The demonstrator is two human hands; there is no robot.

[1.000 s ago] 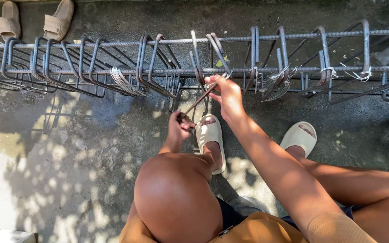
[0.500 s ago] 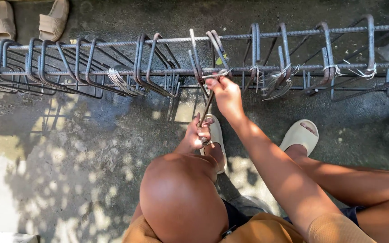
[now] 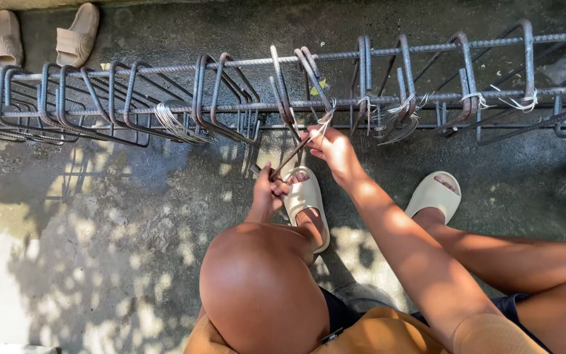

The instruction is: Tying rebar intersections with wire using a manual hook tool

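Seated person working tie wire on a rebar cage [image 3: 375, 108] lying on a concrete floor [image 3: 99, 216].

The right hand [image 3: 334, 149] is at the near lower bar, fingers pinched on pale tie wire [image 3: 324, 123] at a stirrup [image 3: 282, 92] crossing. The left hand [image 3: 268, 190] sits lower, near the knee, fingers clenched around the handle end of a thin hooked rod [image 3: 289, 159], which slants up to the same crossing. Both feet rest in cream slides [image 3: 435, 195] just below the cage. A spare pair of sandals [image 3: 40, 36] lies beyond it, far left.
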